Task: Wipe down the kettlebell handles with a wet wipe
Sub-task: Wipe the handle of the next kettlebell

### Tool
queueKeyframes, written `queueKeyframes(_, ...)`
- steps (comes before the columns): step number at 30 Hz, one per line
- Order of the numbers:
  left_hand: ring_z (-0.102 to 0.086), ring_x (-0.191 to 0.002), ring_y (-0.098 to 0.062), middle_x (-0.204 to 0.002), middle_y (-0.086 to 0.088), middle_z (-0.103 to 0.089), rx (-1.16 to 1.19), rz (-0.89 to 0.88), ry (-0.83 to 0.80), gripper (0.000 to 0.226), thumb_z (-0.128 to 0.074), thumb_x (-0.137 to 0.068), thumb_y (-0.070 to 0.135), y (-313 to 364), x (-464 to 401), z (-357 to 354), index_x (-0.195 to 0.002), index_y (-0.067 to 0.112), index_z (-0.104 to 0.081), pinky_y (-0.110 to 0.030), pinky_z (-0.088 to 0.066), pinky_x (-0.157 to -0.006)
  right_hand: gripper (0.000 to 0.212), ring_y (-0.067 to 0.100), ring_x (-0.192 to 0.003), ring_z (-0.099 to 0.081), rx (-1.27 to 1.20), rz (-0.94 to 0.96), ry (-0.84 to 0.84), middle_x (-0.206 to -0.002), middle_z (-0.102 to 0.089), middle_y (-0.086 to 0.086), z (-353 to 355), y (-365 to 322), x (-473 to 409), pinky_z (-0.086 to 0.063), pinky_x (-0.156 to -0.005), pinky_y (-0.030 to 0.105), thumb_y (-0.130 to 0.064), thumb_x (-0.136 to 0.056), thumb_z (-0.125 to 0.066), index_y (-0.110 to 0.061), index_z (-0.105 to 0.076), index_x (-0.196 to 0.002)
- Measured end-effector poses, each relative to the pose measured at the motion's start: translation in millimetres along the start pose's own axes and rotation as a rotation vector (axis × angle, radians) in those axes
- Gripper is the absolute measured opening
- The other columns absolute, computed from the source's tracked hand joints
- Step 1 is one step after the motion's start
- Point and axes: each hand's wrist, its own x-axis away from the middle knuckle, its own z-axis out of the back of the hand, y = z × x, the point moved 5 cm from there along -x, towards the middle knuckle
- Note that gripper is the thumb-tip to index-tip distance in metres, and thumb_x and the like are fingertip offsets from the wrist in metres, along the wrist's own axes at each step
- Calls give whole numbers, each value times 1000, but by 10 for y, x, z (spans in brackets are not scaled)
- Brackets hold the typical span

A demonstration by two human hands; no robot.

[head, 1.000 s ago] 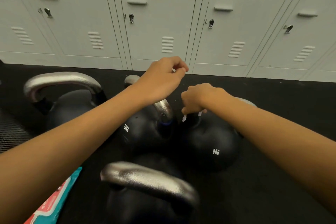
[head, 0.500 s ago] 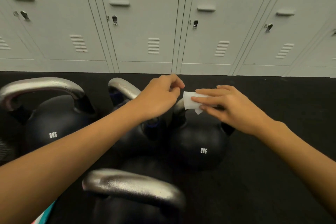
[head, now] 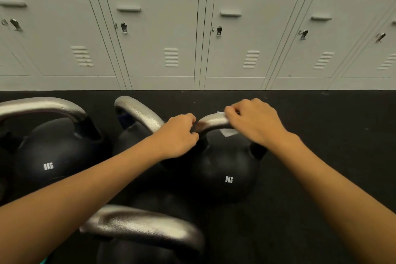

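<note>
The right hand curls closed over a white wet wipe, pressing it around the silver handle of the 8KG kettlebell. That handle's long axis runs left to right, arching upward. The left hand, fingers bent shut, grips the handle's left end. Four kettlebells stand clustered on the black floor, three left of and nearer than this one; open floor lies to its right, lockers beyond.
</note>
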Motion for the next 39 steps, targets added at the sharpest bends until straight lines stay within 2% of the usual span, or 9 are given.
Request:
queueKeyframes(4,-57,-107,-19,-123,-5,-57,-13,-22,-3,40,-57,-92,17,65,-48,-28,-131,11,-47,-35,-47,-96,37,18,-67,-47,70,191,112,-68,-53,-8,-82,-264,96,-38,-95,39,-33,-101,-31,-22,-62,-84)
queueKeyframes(7,-58,-104,-18,-118,-4,-59,-21,-36,5,34,-57,-92,18,76,-74,-37,-125,11,-53,-36,-48,-95,27,11,-73,-51,-42,227,149,-76,-56,-12,-76,-80,206,-36,-98,37,-37,-103,-34,-30,-60,-99)
queueKeyframes(13,-61,-98,-23,-107,-5,-65,-34,-46,37,31,-61,-88,20,45,-83,15,-118,12,-60,-42,-49,-93,38,23,-71,-52,-344,-52,13,-73,-57,4,-27,513,328,-39,-70,35,-36,-105,-30,-17,-53,-82)
queueKeyframes(17,-61,-100,-23,-110,-6,-64,-51,-47,20,36,-65,-87,20,46,-83,17,-122,12,-58,-41,-50,-94,25,29,-91,-49,-340,-294,-164,-95,-50,8,-47,540,190,-43,-81,40,-22,-104,-27,-12,-47,-94)
queueKeyframes(21,-61,-102,-21,-114,-5,-62,-88,-46,1,41,-65,-89,24,63,-98,8,-127,13,-54,-38,-50,-95,29,25,-77,-44,-188,-184,-254,-81,-45,5,-15,251,-6,-34,-70,35,-25,-104,-22,-15,-39,-82)
queueKeyframes(24,-61,-99,-19,-112,-4,-62,-114,-61,15,34,-61,-92,23,74,-103,5,-124,14,-55,-38,-50,-93,35,24,-77,-46,-23,-112,-130,-83,-53,5,-85,71,-29,-36,-99,48,-31,-104,-17,-17,-48,-104)
queueKeyframes(27,-60,-100,-16,-112,-4,-62,-135,-78,16,32,-57,-95,21,89,-95,-10,-125,14,-54,-34,-49,-94,53,20,-79,-60,109,-20,0,-68,-55,-5,-100,-73,60,-8,-119,47,-43,-104,-13,-22,-57,-86)
queueKeyframes(35,-61,-101,-22,-112,-6,-64,-145,-73,23,30,-58,-94,21,52,-118,1,-123,14,-57,-41,-49,-95,34,18,-120,-55,-194,276,228,-127,-63,-2,-169,26,418,-26,-110,22,-21,-100,-53,-19,-59,-134)
queueKeyframes(39,-61,-105,-21,-114,-6,-65,-105,-82,19,34,-58,-94,21,46,-100,21,-127,14,-57,-41,-48,-97,40,3,-134,-41,-426,174,227,-140,-53,-11,-139,292,571,-29,-114,24,-38,-98,-50,-26,-58,-135)
